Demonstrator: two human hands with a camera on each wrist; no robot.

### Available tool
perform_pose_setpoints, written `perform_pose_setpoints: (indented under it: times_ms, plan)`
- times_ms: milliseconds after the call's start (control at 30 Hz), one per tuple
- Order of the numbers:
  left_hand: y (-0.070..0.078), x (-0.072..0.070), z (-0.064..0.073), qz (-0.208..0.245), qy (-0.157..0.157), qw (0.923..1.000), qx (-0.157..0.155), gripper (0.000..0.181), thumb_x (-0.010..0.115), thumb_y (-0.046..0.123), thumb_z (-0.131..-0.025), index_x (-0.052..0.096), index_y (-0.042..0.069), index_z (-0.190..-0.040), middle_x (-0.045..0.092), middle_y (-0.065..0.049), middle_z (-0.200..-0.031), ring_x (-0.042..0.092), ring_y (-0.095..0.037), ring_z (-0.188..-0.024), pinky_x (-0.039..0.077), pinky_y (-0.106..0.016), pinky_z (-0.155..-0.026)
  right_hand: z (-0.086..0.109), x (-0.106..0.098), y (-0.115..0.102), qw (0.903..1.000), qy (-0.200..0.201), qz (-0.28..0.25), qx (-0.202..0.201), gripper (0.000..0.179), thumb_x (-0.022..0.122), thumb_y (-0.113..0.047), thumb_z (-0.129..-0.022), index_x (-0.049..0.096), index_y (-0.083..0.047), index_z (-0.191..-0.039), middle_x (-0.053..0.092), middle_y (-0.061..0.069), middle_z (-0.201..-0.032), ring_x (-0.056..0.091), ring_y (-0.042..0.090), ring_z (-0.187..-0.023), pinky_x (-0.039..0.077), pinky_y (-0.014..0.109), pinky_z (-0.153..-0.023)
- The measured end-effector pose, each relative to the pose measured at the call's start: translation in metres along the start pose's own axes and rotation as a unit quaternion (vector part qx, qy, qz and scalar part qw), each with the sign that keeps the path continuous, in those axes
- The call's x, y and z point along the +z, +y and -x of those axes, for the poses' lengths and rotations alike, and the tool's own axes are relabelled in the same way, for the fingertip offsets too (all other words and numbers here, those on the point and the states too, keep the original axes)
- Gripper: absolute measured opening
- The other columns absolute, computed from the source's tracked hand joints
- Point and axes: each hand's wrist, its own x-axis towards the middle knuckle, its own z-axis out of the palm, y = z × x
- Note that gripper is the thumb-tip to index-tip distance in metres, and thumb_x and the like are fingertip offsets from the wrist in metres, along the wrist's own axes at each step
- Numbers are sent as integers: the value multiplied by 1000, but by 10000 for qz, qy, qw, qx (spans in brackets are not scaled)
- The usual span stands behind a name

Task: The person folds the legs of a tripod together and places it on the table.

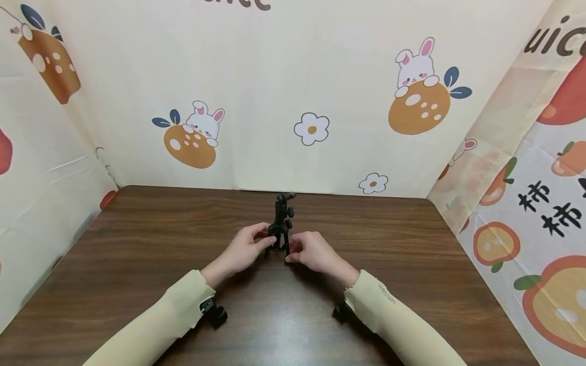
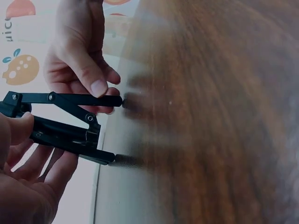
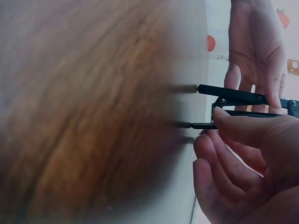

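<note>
A small black tripod (image 1: 280, 216) stands upright between the two hands near the back of the table, its legs partly spread. Two round knobs stick out on its right side. My left hand (image 1: 244, 249) grips it from the left, thumb across the upper legs. From the right, my right hand (image 1: 318, 251) pinches the lower part of one leg between thumb and fingers. In the left wrist view, hinged braces join the tripod's legs (image 2: 74, 99). The leg tips meet or nearly meet the tabletop. The tripod's head is outside both wrist views.
The dark brown wooden table (image 1: 151, 244) has a glossy surface. A cream cloth (image 1: 274, 66) printed with rabbits, fruit and flowers hangs behind it, with more printed cloth at both sides. Each sleeved wrist carries a small black camera (image 1: 214, 312).
</note>
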Motion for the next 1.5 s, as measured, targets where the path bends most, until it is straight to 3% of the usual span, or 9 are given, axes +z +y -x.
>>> perform_pose_setpoints:
  times_ms: [333, 633, 833, 1067, 1333, 1500]
  plan:
    - [0, 2, -3, -659, -104, 9968, 448, 19, 61, 7, -99, 69, 9, -116, 71, -2, -102, 64, -18, -96, 50, -36, -81, -1, 1, -1, 9975, 156, 647, -228, 9, 83, -17, -81, 75, -19, -78, 68, -17, -68, 57, 0, -62, 47, 25, -61]
    - [1, 2, -2, -693, -129, 9968, 376, 22, 62, 9, -99, 69, 10, -120, 71, -1, -103, 63, -13, -93, 50, -36, -80, -5, -2, -1, 9944, 269, 995, -247, 18, 86, -26, -77, 72, -23, -67, 62, -21, -61, 55, 1, -60, 46, 26, -59]
    - [1, 1, -3, -774, -17, 9964, 358, 16, 62, 9, -99, 69, 12, -113, 69, -2, -92, 58, -15, -80, 47, -33, -72, -11, -4, -2, 9935, 262, 1084, -232, 19, 87, -28, -75, 71, -24, -65, 62, -20, -60, 56, 1, -59, 47, 26, -58]
    - [0, 3, -3, -672, -14, 9971, 359, 17, 61, 9, -99, 69, 11, -115, 69, -3, -95, 61, -20, -82, 49, -33, -72, -17, -5, 0, 9940, 234, 1063, -113, 13, 87, -30, -72, 76, -25, -70, 66, -20, -64, 62, 1, -68, 51, 28, -67]
    - [0, 4, -1, -614, 9, 9976, 323, 16, 62, 10, -99, 69, 11, -113, 71, -1, -100, 63, -14, -91, 50, -34, -78, -18, -10, 5, 9974, -42, 709, 129, 17, 89, -31, -74, 76, -21, -78, 67, -19, -70, 59, 3, -67, 48, 27, -63]
    - [0, -1, -2, -561, 12, 9981, 240, 10, 62, 11, -100, 70, 11, -103, 67, -7, -88, 52, -16, -66, 43, -29, -61, -18, -19, 9, 9998, 52, 54, 164, 18, 87, -24, -78, 75, -14, -86, 71, -10, -78, 63, 7, -73, 52, 29, -66]
